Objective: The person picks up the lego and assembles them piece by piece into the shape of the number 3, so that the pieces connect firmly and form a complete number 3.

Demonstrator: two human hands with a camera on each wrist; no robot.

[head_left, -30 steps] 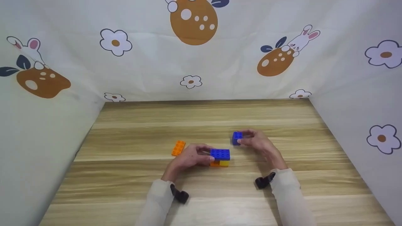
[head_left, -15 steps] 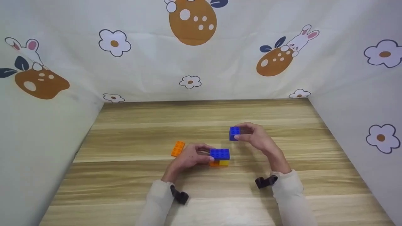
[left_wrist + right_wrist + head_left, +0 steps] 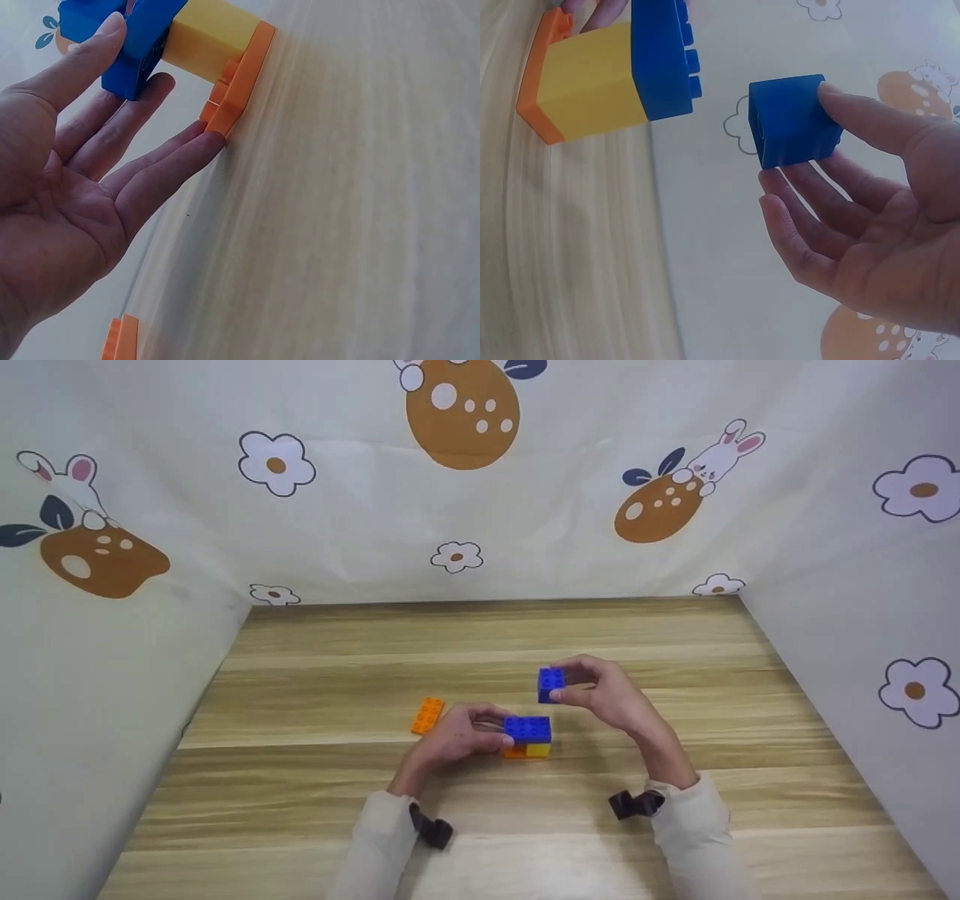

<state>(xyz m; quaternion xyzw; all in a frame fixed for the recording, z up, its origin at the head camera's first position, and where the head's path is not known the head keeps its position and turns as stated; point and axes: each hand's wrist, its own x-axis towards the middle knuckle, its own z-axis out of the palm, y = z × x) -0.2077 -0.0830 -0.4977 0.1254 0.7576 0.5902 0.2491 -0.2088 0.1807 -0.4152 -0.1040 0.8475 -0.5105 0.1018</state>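
Note:
A small stack of toy building bricks stands on the table in the head view. At its bottom is an orange plate brick point(image 3: 241, 90), with a yellow brick point(image 3: 592, 82) above it and a blue brick point(image 3: 527, 727) across the top. My left hand point(image 3: 459, 733) grips the stack from its left side, thumb on the blue brick and lower fingertips at the orange plate's end. Between right thumb and fingers I hold a smaller blue block point(image 3: 791, 120). That right hand point(image 3: 616, 697) is raised behind and right of the stack, the block apart from it.
A loose orange plate brick point(image 3: 427, 715) lies on the wooden table point(image 3: 300, 795), left of the stack and beside my left hand. Patterned cloth point(image 3: 360, 510) walls the table at the back and both sides. Each wrist carries a black camera mount point(image 3: 636, 804).
My right hand has lifted the smaller blue block and carried it left, closer to the stack. The left hand and the stack have stayed in place.

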